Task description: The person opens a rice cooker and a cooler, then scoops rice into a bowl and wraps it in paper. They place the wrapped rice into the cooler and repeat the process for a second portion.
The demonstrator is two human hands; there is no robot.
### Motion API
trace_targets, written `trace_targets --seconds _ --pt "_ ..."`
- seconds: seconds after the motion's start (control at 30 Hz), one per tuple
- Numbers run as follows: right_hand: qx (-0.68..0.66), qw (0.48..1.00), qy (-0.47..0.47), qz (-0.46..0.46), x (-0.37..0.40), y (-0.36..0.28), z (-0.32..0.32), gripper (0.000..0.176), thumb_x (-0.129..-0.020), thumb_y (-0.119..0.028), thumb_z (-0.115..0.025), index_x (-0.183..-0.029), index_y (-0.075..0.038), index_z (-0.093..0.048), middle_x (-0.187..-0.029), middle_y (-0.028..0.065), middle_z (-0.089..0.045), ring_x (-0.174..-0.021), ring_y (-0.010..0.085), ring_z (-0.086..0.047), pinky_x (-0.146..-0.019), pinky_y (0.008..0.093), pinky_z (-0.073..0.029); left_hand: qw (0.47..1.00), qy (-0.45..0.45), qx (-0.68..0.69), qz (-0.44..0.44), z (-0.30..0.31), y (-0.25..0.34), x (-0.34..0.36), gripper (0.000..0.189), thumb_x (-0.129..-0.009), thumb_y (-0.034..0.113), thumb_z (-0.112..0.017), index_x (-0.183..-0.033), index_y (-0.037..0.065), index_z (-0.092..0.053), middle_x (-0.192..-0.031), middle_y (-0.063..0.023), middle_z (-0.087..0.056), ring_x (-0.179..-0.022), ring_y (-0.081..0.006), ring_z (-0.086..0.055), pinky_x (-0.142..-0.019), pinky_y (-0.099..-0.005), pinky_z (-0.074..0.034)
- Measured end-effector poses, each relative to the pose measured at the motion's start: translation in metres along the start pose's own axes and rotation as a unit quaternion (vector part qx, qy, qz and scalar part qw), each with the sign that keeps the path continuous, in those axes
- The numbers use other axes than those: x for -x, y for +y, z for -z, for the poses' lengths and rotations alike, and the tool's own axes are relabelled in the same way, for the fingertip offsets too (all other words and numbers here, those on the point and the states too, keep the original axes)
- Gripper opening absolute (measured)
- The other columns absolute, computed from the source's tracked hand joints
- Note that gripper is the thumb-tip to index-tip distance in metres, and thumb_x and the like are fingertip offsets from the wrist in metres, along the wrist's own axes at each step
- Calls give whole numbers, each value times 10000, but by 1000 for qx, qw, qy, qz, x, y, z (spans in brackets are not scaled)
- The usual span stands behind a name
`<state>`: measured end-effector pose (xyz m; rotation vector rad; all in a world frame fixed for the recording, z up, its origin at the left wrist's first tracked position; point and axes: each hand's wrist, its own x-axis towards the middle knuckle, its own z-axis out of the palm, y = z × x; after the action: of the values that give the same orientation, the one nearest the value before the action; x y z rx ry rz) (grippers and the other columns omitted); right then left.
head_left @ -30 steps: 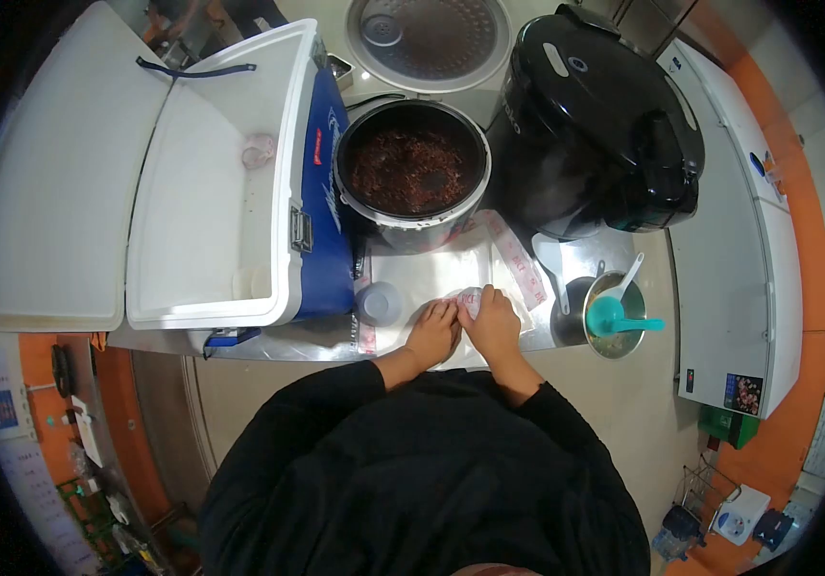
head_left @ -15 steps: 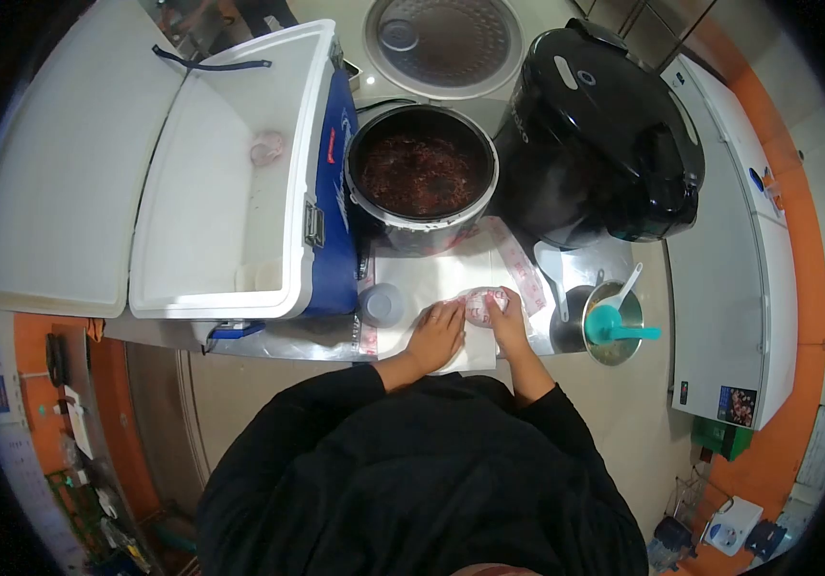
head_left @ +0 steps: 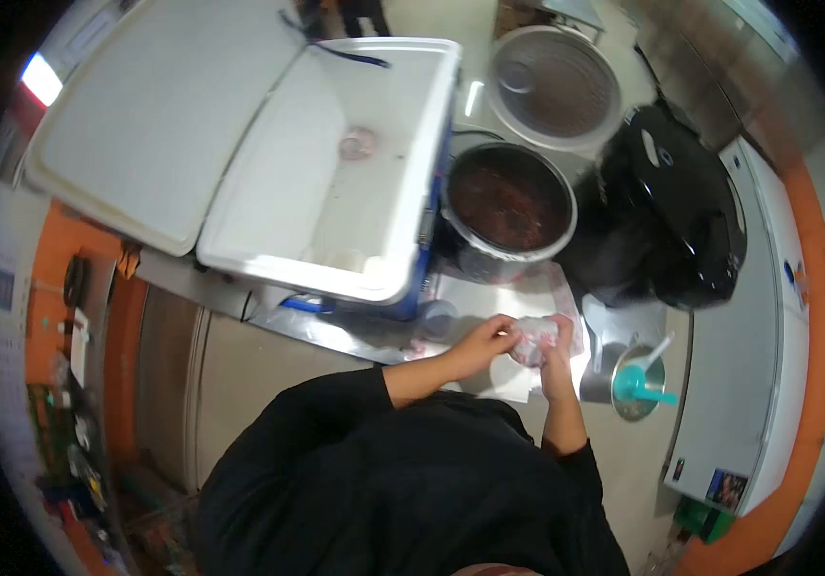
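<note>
A small rounded packet in clear wrap with pink print is held between my two hands above the white sheet. My right hand curls round its right side and near edge. At the left end, my left hand pinches with thumb and fingers at the wrap. What lies inside the packet cannot be made out. Just left of my hands stands a small clear cup. Behind them is a pot of dark reddish-brown food.
An open white-and-blue cooler on the left holds a similar wrapped packet. A black rice cooker stands at right. Nearer are a white paddle and a metal bowl with a turquoise ladle. Behind lies a round metal lid.
The packet has come up off the sheet in my right hand, and my left hand has moved from flat on the sheet to the packet. The camera view has turned and shifted.
</note>
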<state>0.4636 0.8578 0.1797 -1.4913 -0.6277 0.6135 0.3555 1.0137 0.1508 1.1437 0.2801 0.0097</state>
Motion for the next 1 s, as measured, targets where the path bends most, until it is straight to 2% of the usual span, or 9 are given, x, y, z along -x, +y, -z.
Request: trace_targets --seconds 0.13,0.33,0.5,0.57,0.73,0.8,0.87,0.97,1.0 --pt "41 990 3 137 -6 -83 -46 439 -958 -363 -543 -1184 -7 -423 -1183 178 -549 -1078 229 -542 -944 350 -434 996 -49 -37 -57 -10 82 45 299 -1004 183 -551 -1245 12 -501 -1105 -39 -564 -1039 -102 -539 -924 -265 -442" --pt "107 965 -91 220 -51 -219 -110 723 -858 -656 -588 -1138 -3 -455 -1001 59 -462 -885 131 -478 -790 270 -417 957 -201 -33 -206 44 226 152 684 -990 232 -540 -1527 -8 -191 -1494 -176 -364 -1357 -224 -405 -1122 -360 -310" --pt "152 963 -140 173 -173 -274 -233 320 -1023 -339 -473 -1170 -57 -510 -896 31 -556 -836 103 -516 -747 252 -443 938 -262 37 -224 123 251 251 837 -977 426 -526 -1535 -42 -114 -1530 -211 -317 -1380 -294 -385 -1154 -404 -250" --pt "215 946 -217 108 -233 -266 -283 424 -1007 -419 -499 -1175 -32 -536 -948 68 -603 -838 132 -560 -726 298 -488 936 -310 44 -162 169 231 281 867 -973 471 -520 -1528 -62 -118 -1527 -213 -323 -1379 -297 -386 -1150 -406 -256" --pt "523 775 -331 -127 -400 -152 -335 670 -934 -595 -475 -1208 10 -564 -934 173 -647 -807 300 -670 -695 408 -554 996 -47 37 -73 250 141 362 783 -992 486 -477 -1527 -17 -206 -1473 -208 -410 -1331 -290 -448 -1134 -411 -304" --pt "558 780 -263 -106 -416 -118 -329 757 -926 -646 -409 -984 58 -681 -901 229 -677 -708 334 -673 -647 430 -552 984 153 97 1 274 83 402 736 -996 487 -474 -1522 21 -256 -1429 -199 -467 -1309 -278 -474 -1123 -405 -340" --pt "604 775 -182 -44 -422 -94 -326 737 -943 -615 -395 -916 60 -689 -802 210 -675 -692 333 -668 -655 442 -524 929 326 170 29 284 23 442 705 -981 487 -511 -1491 35 -330 -1394 -185 -504 -1278 -279 -508 -1100 -392 -384" --pt "450 873 -150 -113 -482 14 -303 650 -954 -584 -436 -1015 25 -657 -931 153 -679 -703 294 -644 -579 458 -486 791 552 148 220 281 -66 504 615 -975 472 -520 -1411 46 -441 -1267 -141 -601 -1125 -236 -585 -974 -362 -445" --pt "514 837 -171 -79 -489 32 -303 624 -983 -541 -379 -1032 16 -658 -955 147 -684 -732 303 -649 -603 447 -492 754 577 126 287 273 -91 524 566 -980 453 -513 -1363 38 -482 -1215 -98 -625 -1046 -213 -598 -897 -335 -463"
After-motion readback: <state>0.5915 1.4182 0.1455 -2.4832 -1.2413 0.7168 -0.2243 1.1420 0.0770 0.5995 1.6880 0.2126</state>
